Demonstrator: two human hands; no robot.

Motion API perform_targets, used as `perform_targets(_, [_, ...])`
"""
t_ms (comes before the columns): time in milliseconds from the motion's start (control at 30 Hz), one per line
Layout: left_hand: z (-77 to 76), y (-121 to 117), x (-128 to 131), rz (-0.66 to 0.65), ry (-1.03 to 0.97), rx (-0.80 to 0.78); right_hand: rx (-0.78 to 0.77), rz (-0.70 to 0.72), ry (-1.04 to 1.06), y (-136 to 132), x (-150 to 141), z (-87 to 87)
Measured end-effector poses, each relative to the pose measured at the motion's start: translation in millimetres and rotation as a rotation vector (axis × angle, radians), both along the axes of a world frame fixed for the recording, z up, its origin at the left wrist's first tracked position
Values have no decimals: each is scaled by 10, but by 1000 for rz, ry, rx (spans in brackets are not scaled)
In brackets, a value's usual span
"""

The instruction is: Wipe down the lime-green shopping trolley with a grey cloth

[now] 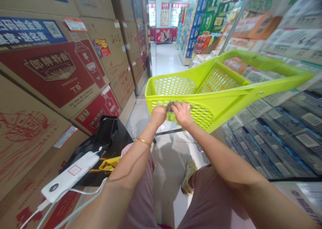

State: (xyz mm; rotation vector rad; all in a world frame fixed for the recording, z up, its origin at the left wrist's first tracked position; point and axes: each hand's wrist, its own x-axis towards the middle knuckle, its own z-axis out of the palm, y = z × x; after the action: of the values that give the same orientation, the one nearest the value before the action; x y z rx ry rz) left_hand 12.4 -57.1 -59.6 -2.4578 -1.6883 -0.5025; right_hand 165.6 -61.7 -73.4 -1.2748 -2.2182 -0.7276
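A bright green plastic shopping cart (pixel 226 99) stands across the aisle in front of me, its handle toward the right. At the cart's near latticed side, a small grey crumpled cloth (pixel 170 105) shows between my two hands. My left hand (pixel 159 116) is closed like a fist at the cloth's left end. My right hand (pixel 182 113) has its fingers bent over the cloth's right part, against the lattice. Most of the cloth is hidden by the fingers. A gold bracelet (pixel 143 141) circles my left wrist.
Stacked cartons (pixel 52 67) wall the left side. A black bag (pixel 110 135) and a white power bank (pixel 71 175) with cables are low at left. Packaged goods (pixel 276 131) fill shelves on the right. The tiled floor (pixel 167 57) runs on between shelves.
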Motion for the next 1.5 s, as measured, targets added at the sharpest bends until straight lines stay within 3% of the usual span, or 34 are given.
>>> perform_targets(100, [-8,13,-4,-14,-5,-12,72,-65,114,49,19,166])
perform_targets(200, [-10,17,-10,-21,-13,-17,87,-70,123,65,27,176])
perform_targets(600, [-40,27,-11,2,5,27,-149,73,-211,-72,-45,-411])
perform_targets(700, [-49,33,-13,1,-1,28,-203,124,-266,-101,-25,-478])
perform_targets(800, [-49,43,-17,2,-3,28,-172,92,-218,-74,-27,-378])
perform_targets(1033, [-12,39,-21,-14,1,-12,63,-52,77,62,3,200])
perform_targets(1133, [-9,34,-28,-20,1,-14,103,-65,141,82,29,295])
perform_targets(1267, [-13,27,-40,-17,-5,-12,40,-32,80,64,6,168])
perform_targets(1500, [-35,26,-39,-14,20,44,-153,80,-189,-75,-26,-307])
